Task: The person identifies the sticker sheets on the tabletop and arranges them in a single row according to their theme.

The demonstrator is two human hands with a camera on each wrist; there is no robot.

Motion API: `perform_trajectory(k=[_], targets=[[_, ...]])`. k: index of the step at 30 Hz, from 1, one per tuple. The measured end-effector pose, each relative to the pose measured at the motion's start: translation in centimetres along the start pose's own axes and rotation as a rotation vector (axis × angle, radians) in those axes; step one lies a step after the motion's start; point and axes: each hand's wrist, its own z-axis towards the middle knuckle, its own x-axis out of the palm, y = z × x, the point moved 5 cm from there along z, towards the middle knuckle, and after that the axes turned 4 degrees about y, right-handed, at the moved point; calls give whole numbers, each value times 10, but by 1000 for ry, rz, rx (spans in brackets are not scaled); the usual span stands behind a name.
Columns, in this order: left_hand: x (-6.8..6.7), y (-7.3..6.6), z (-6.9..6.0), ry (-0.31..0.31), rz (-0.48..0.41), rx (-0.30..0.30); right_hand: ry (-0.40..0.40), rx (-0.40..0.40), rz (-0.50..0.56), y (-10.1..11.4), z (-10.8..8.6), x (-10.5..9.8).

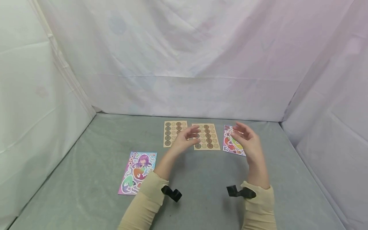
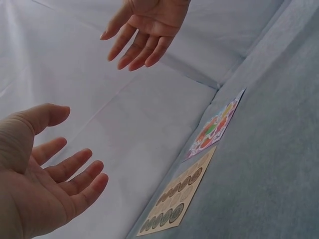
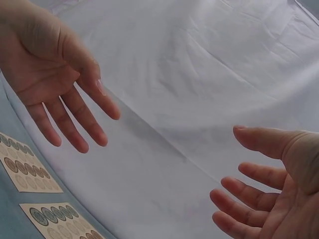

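Note:
Both hands hover above the table with relaxed, slightly bent fingers, palms facing each other, holding nothing. The left hand (image 1: 184,140) is over the two tan sheets with rows of round prints, the left one (image 1: 168,134) and the right one (image 1: 212,137), partly covering them in the head view. In front of the colourful fruit-like sticker sheet (image 1: 230,143) is the right hand (image 1: 248,142), hiding its right part. The left wrist view shows the left hand (image 2: 50,184) and right hand (image 2: 149,35) apart; so does the right wrist view, with the right hand (image 3: 279,184) and left hand (image 3: 55,74).
A sticker sheet with a purple-haired mermaid (image 1: 138,172) lies at the left front, its right edge partly behind the left sleeve (image 1: 146,201). The grey table (image 1: 207,191) is bounded by white cloth walls (image 1: 189,95) at the back and both sides.

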Motion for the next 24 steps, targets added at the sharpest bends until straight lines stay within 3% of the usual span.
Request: perform_trajectory(k=[6,8,13,15,24], targets=[[15,8,8,24,6,-3,-32,30,2,-8,2,-8],[21,5,9,37,11,-16,-45,47,7,-11,3,-11],[36,13,16,54,0,-68,-65,113,11,-19,4,-18],[40,22,20,50,-6,-82,-72,119,32,-22,5,-20],[58,31,32,29,-77,-107,-111,122,51,-35,10,-32]])
